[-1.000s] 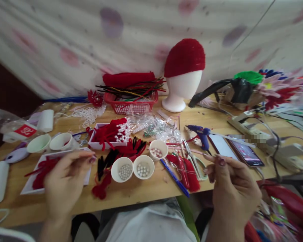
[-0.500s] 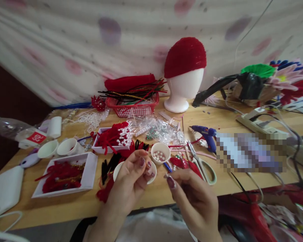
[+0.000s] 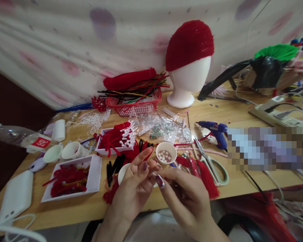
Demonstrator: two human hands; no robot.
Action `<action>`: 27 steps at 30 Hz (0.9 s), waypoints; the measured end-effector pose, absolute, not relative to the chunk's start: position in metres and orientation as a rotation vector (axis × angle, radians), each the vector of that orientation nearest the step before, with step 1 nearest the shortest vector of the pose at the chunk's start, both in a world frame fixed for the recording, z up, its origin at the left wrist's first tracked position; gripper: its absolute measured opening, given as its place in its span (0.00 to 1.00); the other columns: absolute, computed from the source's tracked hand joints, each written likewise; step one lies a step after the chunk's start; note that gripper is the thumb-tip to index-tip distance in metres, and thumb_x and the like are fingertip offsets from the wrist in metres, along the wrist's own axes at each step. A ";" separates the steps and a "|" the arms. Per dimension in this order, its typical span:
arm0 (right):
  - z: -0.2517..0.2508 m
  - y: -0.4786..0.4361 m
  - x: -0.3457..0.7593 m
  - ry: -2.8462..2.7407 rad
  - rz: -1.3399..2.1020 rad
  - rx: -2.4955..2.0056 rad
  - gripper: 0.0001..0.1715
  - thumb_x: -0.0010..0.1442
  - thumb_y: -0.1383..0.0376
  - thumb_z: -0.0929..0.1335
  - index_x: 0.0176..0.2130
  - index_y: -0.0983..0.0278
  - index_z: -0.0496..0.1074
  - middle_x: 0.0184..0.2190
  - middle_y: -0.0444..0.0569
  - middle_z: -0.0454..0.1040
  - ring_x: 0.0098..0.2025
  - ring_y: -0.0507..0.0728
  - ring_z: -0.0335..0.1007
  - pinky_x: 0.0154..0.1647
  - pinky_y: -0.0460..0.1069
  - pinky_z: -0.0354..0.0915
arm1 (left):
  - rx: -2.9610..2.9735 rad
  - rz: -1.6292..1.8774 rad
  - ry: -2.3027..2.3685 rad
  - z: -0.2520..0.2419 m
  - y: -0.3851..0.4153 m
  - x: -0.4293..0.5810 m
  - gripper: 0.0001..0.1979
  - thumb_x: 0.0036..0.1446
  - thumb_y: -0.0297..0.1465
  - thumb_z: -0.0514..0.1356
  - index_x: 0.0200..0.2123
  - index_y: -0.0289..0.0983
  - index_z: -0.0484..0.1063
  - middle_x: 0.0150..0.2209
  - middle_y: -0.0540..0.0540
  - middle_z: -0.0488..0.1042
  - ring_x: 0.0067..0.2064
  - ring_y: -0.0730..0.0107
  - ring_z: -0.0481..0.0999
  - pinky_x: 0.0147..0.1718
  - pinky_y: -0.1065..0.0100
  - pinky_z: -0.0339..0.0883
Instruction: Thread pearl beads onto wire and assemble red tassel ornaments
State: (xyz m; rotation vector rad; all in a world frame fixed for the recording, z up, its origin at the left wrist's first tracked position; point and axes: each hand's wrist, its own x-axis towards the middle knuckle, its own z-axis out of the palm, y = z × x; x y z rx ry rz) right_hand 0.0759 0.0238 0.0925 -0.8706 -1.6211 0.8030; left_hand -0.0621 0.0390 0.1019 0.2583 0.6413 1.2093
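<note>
My left hand (image 3: 135, 183) is held up over the table's front edge, its index finger raised and its thumb bent in against the other fingers. My right hand (image 3: 188, 193) meets it, thumb and index finger pinched together. Something tiny and whitish shows between the two sets of fingertips, too small to name. Just behind the hands stands a white cup (image 3: 166, 147) with white and pinkish beads (image 3: 164, 156) in it. Another white cup (image 3: 122, 173) is mostly covered by my left hand. A red tassel (image 3: 209, 179) lies beyond my right hand.
Scissors (image 3: 220, 173) and a blue glue gun (image 3: 214, 127) lie at the right. White boxes (image 3: 95, 171) of red pieces sit at the left. Behind are clear bags (image 3: 166, 129), a red basket (image 3: 133, 110) and a white mannequin head (image 3: 190, 77) in a red cap (image 3: 189, 47).
My right hand has moved left, so its fingertips now meet those of my left hand. My left index finger has straightened upward. The whole view has shifted slightly.
</note>
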 end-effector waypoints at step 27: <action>0.093 0.030 0.079 -1.672 0.742 -0.872 0.07 0.65 0.73 0.66 0.40 0.64 0.73 0.27 0.43 0.75 0.24 0.49 0.65 0.24 0.44 0.60 | 0.389 1.157 0.561 0.095 0.043 -0.066 0.22 0.49 0.25 0.76 0.49 0.38 0.81 0.34 0.51 0.87 0.37 0.77 0.85 0.40 0.83 0.75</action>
